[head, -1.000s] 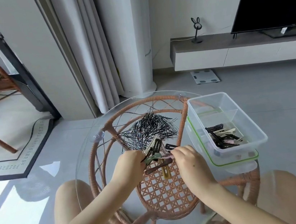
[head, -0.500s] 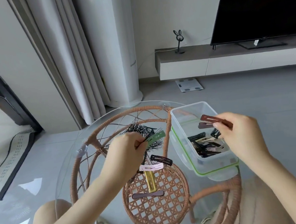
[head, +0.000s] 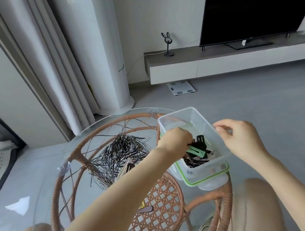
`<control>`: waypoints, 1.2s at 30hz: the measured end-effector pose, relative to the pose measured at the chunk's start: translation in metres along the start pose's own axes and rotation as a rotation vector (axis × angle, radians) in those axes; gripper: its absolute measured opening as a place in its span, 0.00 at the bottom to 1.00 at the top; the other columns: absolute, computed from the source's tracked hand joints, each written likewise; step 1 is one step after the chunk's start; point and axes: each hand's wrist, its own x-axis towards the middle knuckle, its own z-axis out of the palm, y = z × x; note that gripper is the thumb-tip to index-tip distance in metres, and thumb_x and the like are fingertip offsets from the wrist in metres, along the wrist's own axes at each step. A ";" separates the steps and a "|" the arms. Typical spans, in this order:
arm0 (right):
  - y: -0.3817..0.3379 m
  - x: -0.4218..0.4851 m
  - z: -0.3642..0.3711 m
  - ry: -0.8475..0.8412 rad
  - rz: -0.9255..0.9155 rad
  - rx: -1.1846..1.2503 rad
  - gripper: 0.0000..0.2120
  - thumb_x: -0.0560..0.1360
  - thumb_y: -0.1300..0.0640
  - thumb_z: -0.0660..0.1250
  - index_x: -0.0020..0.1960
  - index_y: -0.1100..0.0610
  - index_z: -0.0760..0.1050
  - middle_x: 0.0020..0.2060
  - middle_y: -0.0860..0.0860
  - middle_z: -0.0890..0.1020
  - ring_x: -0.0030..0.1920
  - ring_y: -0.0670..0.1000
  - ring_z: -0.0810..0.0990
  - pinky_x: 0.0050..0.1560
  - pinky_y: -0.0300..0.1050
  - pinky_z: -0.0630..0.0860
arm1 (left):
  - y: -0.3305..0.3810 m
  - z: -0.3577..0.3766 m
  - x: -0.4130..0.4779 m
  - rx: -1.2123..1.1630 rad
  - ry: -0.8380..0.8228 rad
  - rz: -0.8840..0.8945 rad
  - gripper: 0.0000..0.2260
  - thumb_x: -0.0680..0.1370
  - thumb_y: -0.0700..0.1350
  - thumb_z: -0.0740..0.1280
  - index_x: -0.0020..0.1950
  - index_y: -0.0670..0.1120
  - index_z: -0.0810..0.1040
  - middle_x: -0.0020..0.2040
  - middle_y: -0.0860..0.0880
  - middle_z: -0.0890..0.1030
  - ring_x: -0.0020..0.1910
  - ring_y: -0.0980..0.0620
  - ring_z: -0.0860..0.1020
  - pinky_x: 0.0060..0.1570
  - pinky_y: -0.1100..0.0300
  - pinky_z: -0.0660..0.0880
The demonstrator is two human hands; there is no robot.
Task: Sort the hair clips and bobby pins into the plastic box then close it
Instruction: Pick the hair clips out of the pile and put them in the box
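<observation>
The clear plastic box (head: 202,116) stands on its green-rimmed lid (head: 208,178) at the right of the glass table. Several dark, brown and pink hair clips (head: 194,161) lie inside it. My left hand (head: 176,139) reaches over the box's left wall and pinches one end of a green hair clip (head: 196,151) just above the ones inside. My right hand (head: 242,138) hovers over the box's right rim, fingers loosely curled and empty. A heap of black bobby pins (head: 118,154) lies left of the box. My left forearm partly hides a beige clip (head: 128,168), a yellow clip (head: 141,206) and a brown clip (head: 145,210).
The round glass top (head: 45,179) sits on a rattan frame (head: 161,218), with a suction cup (head: 63,167) at the left. My knees are under the table's front edge. Grey floor, a curtain, a TV console and a scale lie beyond.
My left hand carried the green clip from above the bobby pins to inside the box. My right hand no longer holds the brown clip and has drawn back to the box's right rim.
</observation>
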 end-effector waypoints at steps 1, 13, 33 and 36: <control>-0.001 -0.001 0.000 -0.006 -0.012 0.002 0.07 0.74 0.61 0.65 0.49 0.58 0.81 0.43 0.53 0.85 0.43 0.52 0.81 0.43 0.38 0.68 | 0.001 -0.001 0.004 0.011 -0.029 0.013 0.06 0.75 0.34 0.62 0.44 0.42 0.77 0.44 0.43 0.78 0.47 0.42 0.78 0.41 0.54 0.75; -0.057 -0.037 0.003 -0.085 -0.290 0.127 0.07 0.70 0.63 0.70 0.48 0.59 0.81 0.42 0.51 0.84 0.37 0.43 0.75 0.41 0.19 0.66 | -0.036 -0.057 -0.049 -0.342 0.073 -0.022 0.13 0.75 0.40 0.67 0.60 0.47 0.79 0.57 0.50 0.81 0.52 0.52 0.80 0.56 0.61 0.76; -0.130 -0.058 0.130 -0.543 0.079 -0.036 0.25 0.67 0.47 0.72 0.56 0.59 0.69 0.51 0.55 0.80 0.50 0.56 0.78 0.45 0.47 0.76 | -0.055 0.044 -0.174 -0.046 -0.005 -0.157 0.19 0.76 0.56 0.63 0.66 0.56 0.72 0.59 0.46 0.71 0.59 0.47 0.68 0.60 0.54 0.69; -0.130 -0.055 0.130 -0.575 0.143 0.004 0.21 0.67 0.51 0.73 0.55 0.60 0.71 0.52 0.55 0.79 0.50 0.56 0.79 0.47 0.48 0.77 | -0.057 0.041 -0.168 -0.027 -0.057 -0.104 0.19 0.77 0.52 0.63 0.67 0.53 0.71 0.59 0.45 0.72 0.58 0.46 0.70 0.59 0.55 0.68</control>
